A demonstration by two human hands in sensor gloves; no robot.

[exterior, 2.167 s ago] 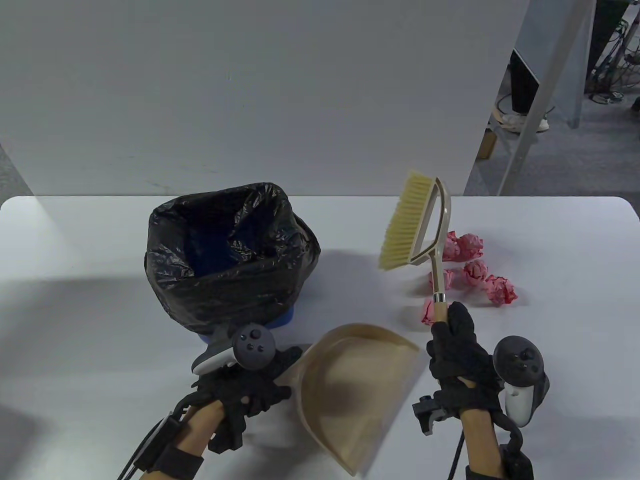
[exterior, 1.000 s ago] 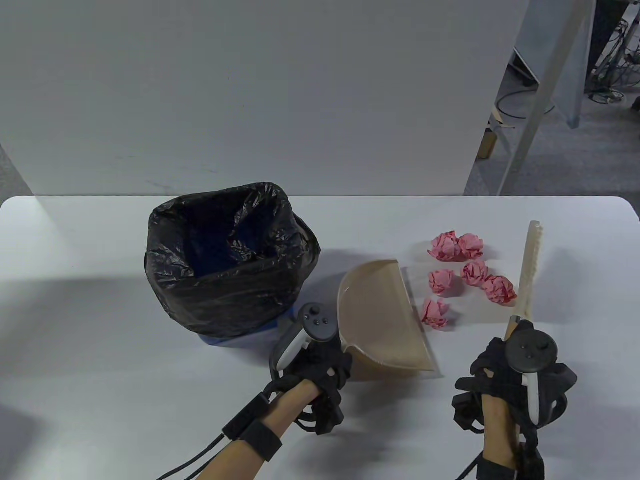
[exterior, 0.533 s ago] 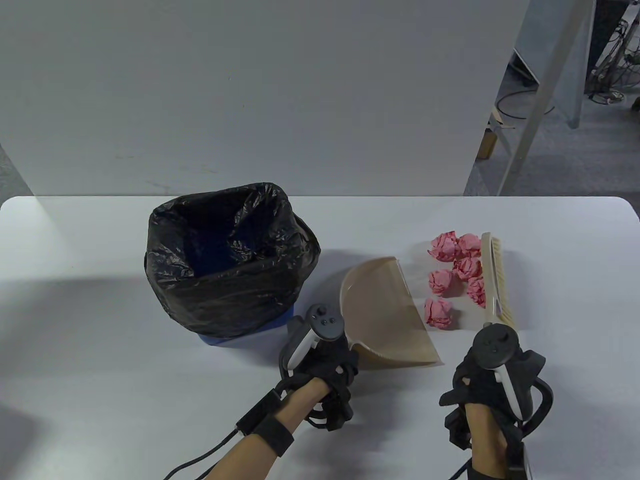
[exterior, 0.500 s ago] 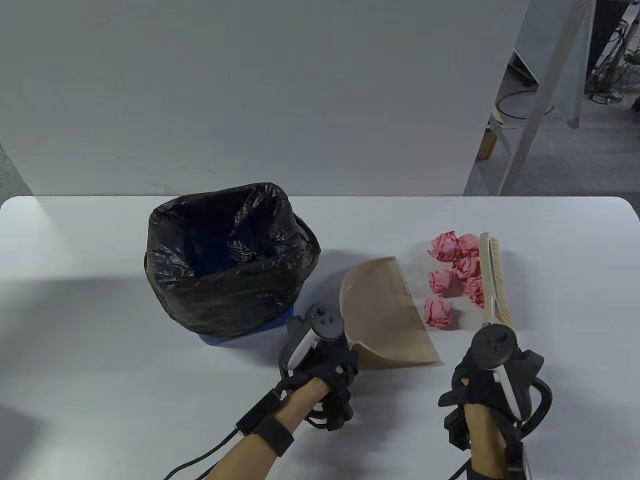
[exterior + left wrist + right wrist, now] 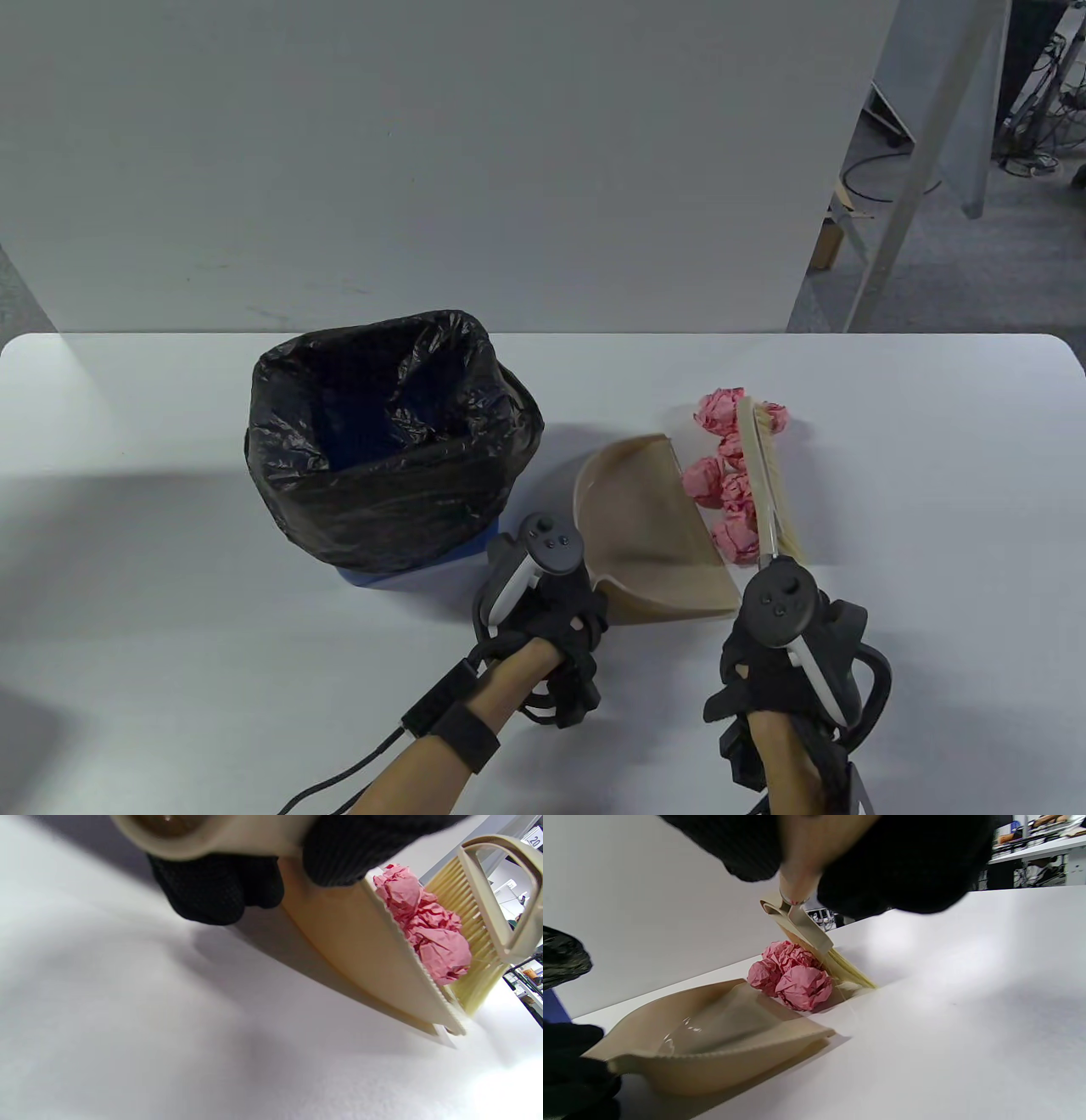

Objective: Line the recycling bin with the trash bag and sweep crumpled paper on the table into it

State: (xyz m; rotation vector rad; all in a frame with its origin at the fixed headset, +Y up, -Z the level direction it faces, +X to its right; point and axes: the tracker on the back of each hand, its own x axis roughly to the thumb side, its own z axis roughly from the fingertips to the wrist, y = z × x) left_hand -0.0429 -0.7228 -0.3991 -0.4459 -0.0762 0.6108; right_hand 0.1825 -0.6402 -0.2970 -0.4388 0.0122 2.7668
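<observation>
A blue bin (image 5: pixel 373 579) lined with a black trash bag (image 5: pixel 390 441) stands left of centre on the white table (image 5: pixel 170 594). My left hand (image 5: pixel 556 632) grips the handle of a beige dustpan (image 5: pixel 645 535) whose open edge faces right. My right hand (image 5: pixel 785 654) grips the handle of a beige brush (image 5: pixel 768 484). The brush bristles (image 5: pixel 471 942) press several pink crumpled paper balls (image 5: pixel 725 484) against the dustpan's lip (image 5: pixel 746 1052). One ball (image 5: pixel 774 416) lies on the far right side of the brush head.
A grey panel (image 5: pixel 424 153) stands behind the table's far edge. Beyond it to the right are a floor with cables and a slanted metal leg (image 5: pixel 908 170). White table surface stretches right of the brush and in front of both hands.
The brush has swept left, pushing the paper balls from the open table up to the dustpan's edge. My right hand moved left with it. The dustpan and left hand stayed put.
</observation>
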